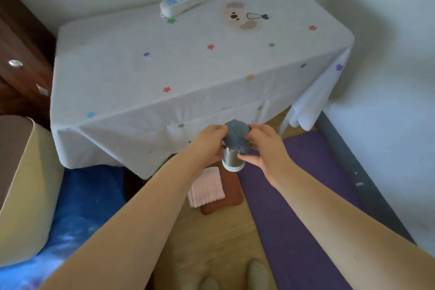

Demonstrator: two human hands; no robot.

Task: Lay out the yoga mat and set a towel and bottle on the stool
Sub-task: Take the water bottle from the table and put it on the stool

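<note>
My left hand (210,142) curls its fingers around one side of the steel bottle with a grey cap and white base (234,148), thumb up near the cap's edge. My right hand (261,148) grips the other side, fingers bent over the cap and thumb pressed low against the metal body. Both hands hold the bottle in the air, tilted slightly, above the floor in front of me.

Beneath the bottle sits a low brown stool (229,192), and a folded pale pink towel (207,186) lies on it, covering its left part. Just to the right of the stool, a purple yoga mat (299,207) is spread flat along the wooden floor (207,238), running toward a grey skirting board by the wall.

Beyond my hands stands a table draped in a white cloth with coloured stars and a bear face (188,66). A white power strip (183,0) rests at its far edge. To the left are a blue plastic sheet (82,207), a cream cushioned seat (26,190) and a dark wooden drawer unit (18,59). My feet in pale socks (256,273) show at the bottom.
</note>
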